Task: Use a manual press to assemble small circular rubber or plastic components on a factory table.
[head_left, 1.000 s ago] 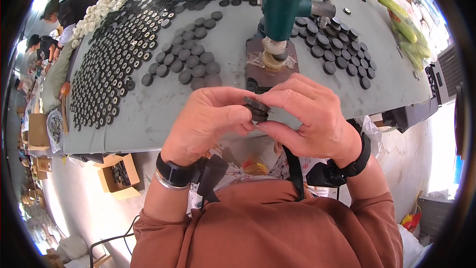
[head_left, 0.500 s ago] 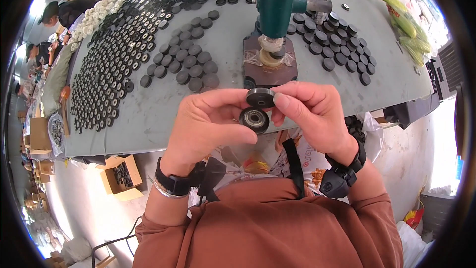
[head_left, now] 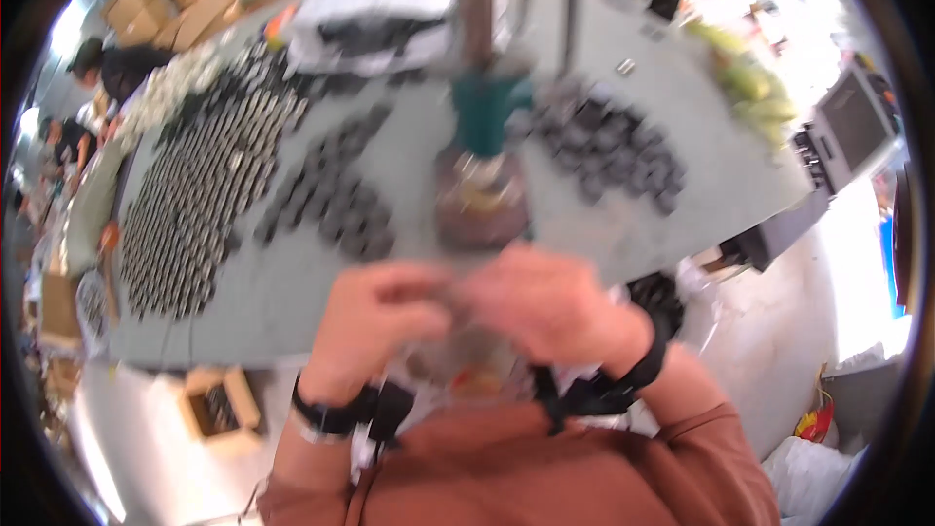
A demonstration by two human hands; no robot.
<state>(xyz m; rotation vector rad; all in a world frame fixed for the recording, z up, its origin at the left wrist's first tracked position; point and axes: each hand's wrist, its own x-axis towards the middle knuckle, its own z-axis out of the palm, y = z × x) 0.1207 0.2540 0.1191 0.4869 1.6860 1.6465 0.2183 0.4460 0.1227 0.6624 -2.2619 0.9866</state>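
Both hands meet in front of the press, smeared by motion. My left hand (head_left: 370,326) is curled, its fingertips closed at a dark blurred black wheel (head_left: 456,296). Against the same spot, my right hand (head_left: 555,307) is closed with its fingers bent inward. The blur and the fingers mostly hide what lies between them, so I cannot tell whether one or two wheels are there. Just beyond the hands stands a teal bench press (head_left: 484,115) on a dark reddish base (head_left: 482,219), with a pale fixture (head_left: 479,175) on it.
Rows of wheels with metal centres (head_left: 195,209) cover the grey table's left side. Black wheels (head_left: 336,190) lie left of the press, and more black wheels (head_left: 614,151) lie right. A cardboard box (head_left: 219,409) stands on the floor. People (head_left: 117,68) are at the far left.
My view has shifted, so the table and press sit lower and farther left. The hands have drawn closer together; the two separate black wheels seen between them earlier are now blurred and mostly covered.
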